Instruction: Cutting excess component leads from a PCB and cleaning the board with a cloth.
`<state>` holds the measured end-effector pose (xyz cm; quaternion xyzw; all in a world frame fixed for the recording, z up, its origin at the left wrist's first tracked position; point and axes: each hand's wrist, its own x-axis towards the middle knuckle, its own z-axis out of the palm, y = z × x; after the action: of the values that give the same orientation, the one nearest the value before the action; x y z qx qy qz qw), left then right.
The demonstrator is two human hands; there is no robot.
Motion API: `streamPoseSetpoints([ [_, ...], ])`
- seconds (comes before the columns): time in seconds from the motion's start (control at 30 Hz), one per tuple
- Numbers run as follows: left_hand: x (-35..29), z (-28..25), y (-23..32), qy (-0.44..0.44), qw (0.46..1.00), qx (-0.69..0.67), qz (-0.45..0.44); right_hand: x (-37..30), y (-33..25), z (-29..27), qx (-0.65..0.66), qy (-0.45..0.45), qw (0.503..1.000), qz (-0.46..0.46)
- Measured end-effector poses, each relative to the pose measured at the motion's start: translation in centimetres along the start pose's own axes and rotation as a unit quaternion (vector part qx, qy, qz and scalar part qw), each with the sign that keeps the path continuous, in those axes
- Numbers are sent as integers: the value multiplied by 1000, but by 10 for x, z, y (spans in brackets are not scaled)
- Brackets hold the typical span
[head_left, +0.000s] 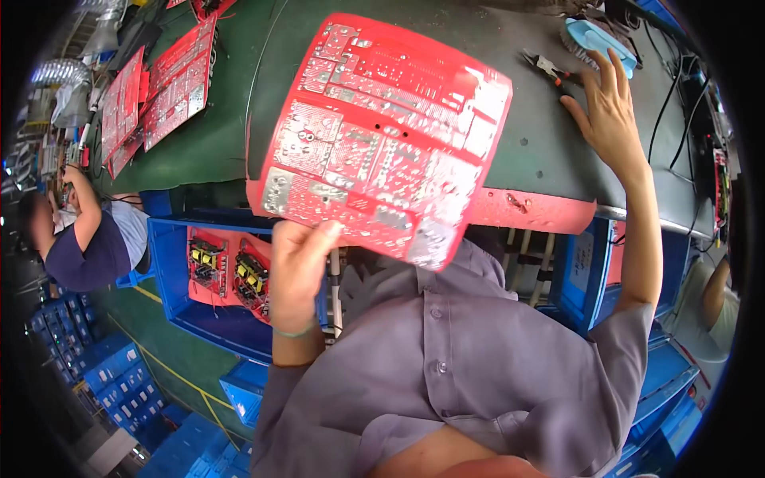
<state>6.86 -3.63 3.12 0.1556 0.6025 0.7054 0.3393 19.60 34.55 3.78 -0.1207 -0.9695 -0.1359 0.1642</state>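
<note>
My left hand (pixel 301 267) is closed on the lower left edge of a large red circuit board (pixel 358 187), thumb over the near face. The board is tilted up in front of me, its solder side toward me, with shiny solder spots and tracks. It hides part of the bench behind it. My right hand (pixel 612 119) reaches to the far right with its fingers spread. Beside its thumb and index finger lie side cutters (pixel 550 68) with dark and red handles, jaws pointing left. A light blue brush (pixel 602 44) lies just beyond the fingertips.
More red circuit boards (pixel 171 88) lean at the far left of the green bench (pixel 231 143). Below the edge, a blue bin (pixel 211 319) holds boards with components. Black cables (pixel 677 111) run along the right. Other people (pixel 84 247) sit at both sides.
</note>
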Motion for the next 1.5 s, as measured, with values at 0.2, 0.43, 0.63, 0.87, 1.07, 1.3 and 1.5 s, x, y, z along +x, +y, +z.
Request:
streamPoseSetpoints([
  [0.2, -1, -5, -5, 121, 989, -46, 76, -16, -35, -20, 168, -6, 975, 148],
  [0.43, 3, -4, -17, 125, 984, 2, 124, -40, -79, -49, 237, 18, 961, 143],
  [0.63, 1, -8, -25, 130, 980, 22, 150, -44, -97, -65, 111, -18, 985, 130],
  [0.87, 3, -9, -26, 126, 980, -3, 157, -34, -95, -69, 38, -68, 993, 83],
  [1.07, 2, -9, -28, 132, 977, 19, 164, -27, -92, -68, -27, -49, 997, 53],
  [1.3, 7, -13, -22, 136, 982, 8, 134, -4, -57, -67, -96, -45, 986, -129],
  [1.5, 24, -16, -11, 120, 984, -7, 131, 13, -28, -48, -112, 77, 946, -295],
])
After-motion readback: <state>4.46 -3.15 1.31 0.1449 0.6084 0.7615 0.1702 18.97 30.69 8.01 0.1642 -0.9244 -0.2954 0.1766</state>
